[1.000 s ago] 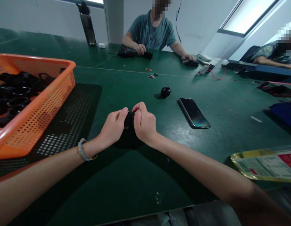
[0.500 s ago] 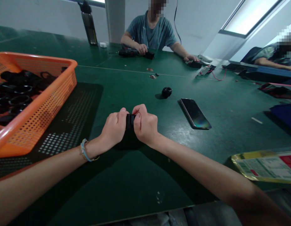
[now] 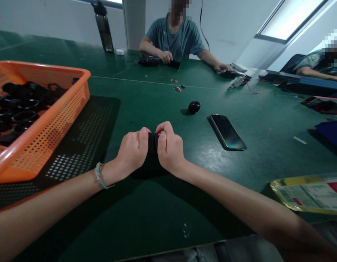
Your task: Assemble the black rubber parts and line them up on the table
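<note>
Both my hands are wrapped round a black ribbed part [image 3: 152,142] just above the green table [image 3: 146,214]. My left hand [image 3: 133,149] is closed on its left side, and my right hand [image 3: 170,147] grips its right side. Only a narrow dark strip of the part shows between the fists; its ends are hidden by my fingers. Beyond my right hand a small round black fitting [image 3: 194,107] lies on the table. A phone [image 3: 228,132] rests to its right, screen up.
At left stands an orange perforated basket [image 3: 62,105] with several black ring-like parts. A yellow-edged packet [image 3: 307,194] lies at right. Across the table a person [image 3: 174,36] has one hand near a power drill [image 3: 149,60]. A dark bottle [image 3: 103,29] stands at the back left.
My right hand has turned slightly on the black part, its thumb now more upright. The grip of both hands stays closed. The whole view has shifted a little.
</note>
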### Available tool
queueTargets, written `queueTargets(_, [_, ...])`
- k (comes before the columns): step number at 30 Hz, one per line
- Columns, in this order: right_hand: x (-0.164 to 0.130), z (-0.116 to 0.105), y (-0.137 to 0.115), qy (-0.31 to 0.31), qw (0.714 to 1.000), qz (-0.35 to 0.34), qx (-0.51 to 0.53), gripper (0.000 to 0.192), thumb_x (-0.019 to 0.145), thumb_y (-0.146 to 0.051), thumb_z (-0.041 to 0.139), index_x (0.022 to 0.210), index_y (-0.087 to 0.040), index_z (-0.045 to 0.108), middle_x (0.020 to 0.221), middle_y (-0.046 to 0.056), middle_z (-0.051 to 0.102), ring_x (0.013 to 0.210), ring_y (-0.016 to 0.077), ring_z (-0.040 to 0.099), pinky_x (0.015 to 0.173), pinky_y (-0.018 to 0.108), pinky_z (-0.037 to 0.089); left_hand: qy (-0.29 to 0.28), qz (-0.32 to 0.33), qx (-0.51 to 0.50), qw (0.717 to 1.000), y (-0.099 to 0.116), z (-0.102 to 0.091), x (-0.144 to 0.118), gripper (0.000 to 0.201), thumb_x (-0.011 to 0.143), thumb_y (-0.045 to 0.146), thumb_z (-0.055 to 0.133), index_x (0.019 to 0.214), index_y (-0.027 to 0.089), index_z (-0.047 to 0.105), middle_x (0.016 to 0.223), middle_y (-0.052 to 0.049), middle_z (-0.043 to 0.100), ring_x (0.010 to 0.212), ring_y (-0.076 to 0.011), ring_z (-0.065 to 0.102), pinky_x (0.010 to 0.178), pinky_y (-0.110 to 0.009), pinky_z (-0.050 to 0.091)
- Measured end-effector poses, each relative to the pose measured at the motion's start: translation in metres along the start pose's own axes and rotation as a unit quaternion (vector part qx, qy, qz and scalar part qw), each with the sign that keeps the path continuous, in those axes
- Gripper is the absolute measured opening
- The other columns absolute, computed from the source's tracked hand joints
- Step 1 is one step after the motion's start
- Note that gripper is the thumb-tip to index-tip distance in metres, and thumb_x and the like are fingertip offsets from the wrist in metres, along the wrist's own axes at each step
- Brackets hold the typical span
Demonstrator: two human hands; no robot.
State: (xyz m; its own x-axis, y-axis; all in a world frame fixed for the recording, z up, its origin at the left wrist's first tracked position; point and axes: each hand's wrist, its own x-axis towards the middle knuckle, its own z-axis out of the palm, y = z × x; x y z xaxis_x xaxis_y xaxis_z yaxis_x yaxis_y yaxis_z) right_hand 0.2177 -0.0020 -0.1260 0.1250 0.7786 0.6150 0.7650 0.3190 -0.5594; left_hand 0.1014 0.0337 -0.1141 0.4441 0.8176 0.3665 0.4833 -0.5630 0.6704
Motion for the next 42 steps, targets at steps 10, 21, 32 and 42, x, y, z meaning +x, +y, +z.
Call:
queueTargets(10, [0.000, 0.000, -0.004, -0.028, 0.990, 0.121, 0.064, 0.019, 0.083, -0.025, 0.024, 0.073, -0.022, 0.040, 0.059, -0.001, 0.045, 0.053, 0.0135, 0.044, 0.053, 0.027, 0.032, -0.008, 0.042, 0.097, 0.994, -0.002, -0.002, 0.000, 0.050, 0.088, 0.028, 0.017, 0.074, 0.015, 0.063, 0.054, -0.006, 0.060, 0.049, -0.0183, 0.056, 0.048, -0.027, 0.036])
queueTargets(21, [0.001, 0.003, -0.002, -0.061, 0.965, 0.222, 0.123, 0.020, 0.081, -0.025, 0.026, 0.067, -0.022, 0.039, 0.059, -0.001, 0.046, 0.055, 0.0144, 0.045, 0.055, 0.027, 0.032, -0.030, 0.034, 0.161, 0.986, 0.000, -0.002, 0.002, 0.050, 0.086, 0.029, 0.016, 0.073, 0.014, 0.062, 0.053, -0.006, 0.057, 0.047, -0.0184, 0.052, 0.047, -0.028, 0.031])
queueTargets(32, [0.008, -0.003, 0.010, -0.004, 0.998, -0.054, -0.015, 0.020, 0.085, -0.022, 0.024, 0.079, -0.020, 0.043, 0.054, -0.002, 0.048, 0.043, 0.0114, 0.044, 0.046, 0.025, 0.030, -0.079, -0.222, -0.208, 0.949, -0.003, 0.007, 0.010, 0.049, 0.085, 0.051, 0.024, 0.058, 0.018, 0.048, 0.047, 0.000, 0.047, 0.044, -0.0138, 0.048, 0.042, -0.023, 0.039])
queueTargets(42, [0.005, -0.002, 0.012, 0.011, 0.993, -0.106, -0.048, 0.020, 0.086, -0.020, 0.023, 0.083, -0.020, 0.043, 0.053, -0.003, 0.051, 0.041, 0.0089, 0.046, 0.044, 0.021, 0.032, -0.070, -0.193, -0.201, 0.958, -0.006, 0.009, 0.010, 0.043, 0.086, 0.037, 0.028, 0.050, 0.019, 0.043, 0.039, 0.002, 0.043, 0.038, -0.0121, 0.045, 0.039, -0.021, 0.037])
